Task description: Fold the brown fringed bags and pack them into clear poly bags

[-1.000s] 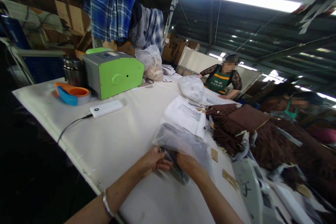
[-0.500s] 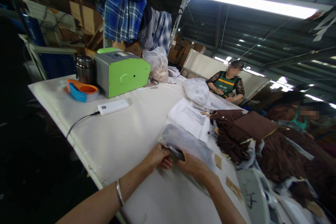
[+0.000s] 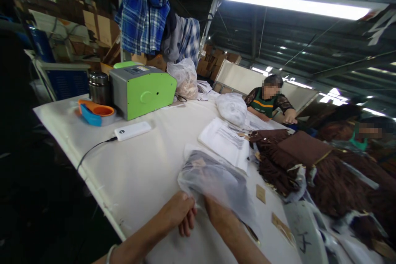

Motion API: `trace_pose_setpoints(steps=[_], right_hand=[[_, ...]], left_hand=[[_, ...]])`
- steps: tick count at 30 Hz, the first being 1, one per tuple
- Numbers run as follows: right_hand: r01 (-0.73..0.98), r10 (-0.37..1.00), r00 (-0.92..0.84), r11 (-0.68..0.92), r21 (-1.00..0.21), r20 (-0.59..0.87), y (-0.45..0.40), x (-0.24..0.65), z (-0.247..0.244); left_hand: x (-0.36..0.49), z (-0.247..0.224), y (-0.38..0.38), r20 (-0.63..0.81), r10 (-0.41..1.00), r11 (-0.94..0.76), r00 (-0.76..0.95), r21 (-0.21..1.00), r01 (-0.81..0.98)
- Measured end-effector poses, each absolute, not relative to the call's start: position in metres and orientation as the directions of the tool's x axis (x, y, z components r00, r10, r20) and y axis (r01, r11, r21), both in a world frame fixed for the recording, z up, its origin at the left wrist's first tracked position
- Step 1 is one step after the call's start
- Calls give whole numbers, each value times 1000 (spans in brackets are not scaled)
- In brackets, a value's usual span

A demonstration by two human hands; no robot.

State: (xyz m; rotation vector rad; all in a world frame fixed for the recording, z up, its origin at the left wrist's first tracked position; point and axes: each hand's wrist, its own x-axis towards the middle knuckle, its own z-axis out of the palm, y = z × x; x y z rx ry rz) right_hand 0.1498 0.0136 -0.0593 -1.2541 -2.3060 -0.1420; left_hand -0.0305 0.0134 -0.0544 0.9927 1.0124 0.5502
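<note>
A translucent plastic bag [image 3: 227,183] lies on the table in front of me, with something dark and a brown tag inside. My left hand [image 3: 181,212] is closed at the bag's near left edge, the fingers curled and the thumb pressed on the plastic. My right hand [image 3: 215,210] reaches into or under the bag at its near side; plastic and blur cover its fingers. Just beyond the bag is a stack of flat white printed bags [image 3: 225,142].
On the left stand a green and grey machine [image 3: 151,93], a metal flask [image 3: 99,88], an orange and blue tape dispenser [image 3: 95,111] and a white power bank [image 3: 133,130]. Brown fringed bags [image 3: 303,152] pile up at right, near brown tags [image 3: 260,194]. A co-worker [image 3: 267,99] is across the table.
My right hand has gone from a dark item in plain view to within or beneath the plastic. The bag now lies nearer, with the dark item inside. Across the table, the co-worker's arm has stretched out.
</note>
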Motion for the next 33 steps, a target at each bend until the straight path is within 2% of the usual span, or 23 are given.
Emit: trace_pose_setpoints(steps=[3,6,9,11,14,15,17,20,23,26,33], right_hand=[[808,764,-498,580,-100,410,29,126,-45],[843,795,-475,535,-65,376,45,101,-33],[850,804,-458,521,-76,378,25,92,-26],[824,794,-464,550,-139,393,-11,100,-23],[757,747,-393,594,-273,537,-70,134,-19],[775,734,-318,566,-280,600,-84,149,-19],[883,714,-123,395,-252,689,-96,181,-22],[963,751,73,119,-243,656,-84,221,-33],[950,853,101,71,-305,512,-63,233,-42],[927,862,32,164,-337,506,-61,223,-41],[861,752,-210,445,-247,625,-112,196,-44]], left_hand=[[-62,-59,-8,-493,731,504,471,856,114],[-94,-57,-24,-542,721,491,432,839,234],[-106,-44,-37,-503,719,309,480,850,427],[-97,-31,-42,-368,707,43,604,875,483],[-62,-21,-39,6,648,-448,762,812,374],[-48,-20,-35,123,614,-567,780,756,328],[-20,-24,-26,248,550,-692,797,669,270],[13,-32,-12,257,547,-682,796,689,246],[35,-35,-3,291,592,-623,751,757,199],[50,-40,8,338,603,-626,722,762,167],[63,-64,31,337,523,-706,783,686,177]])
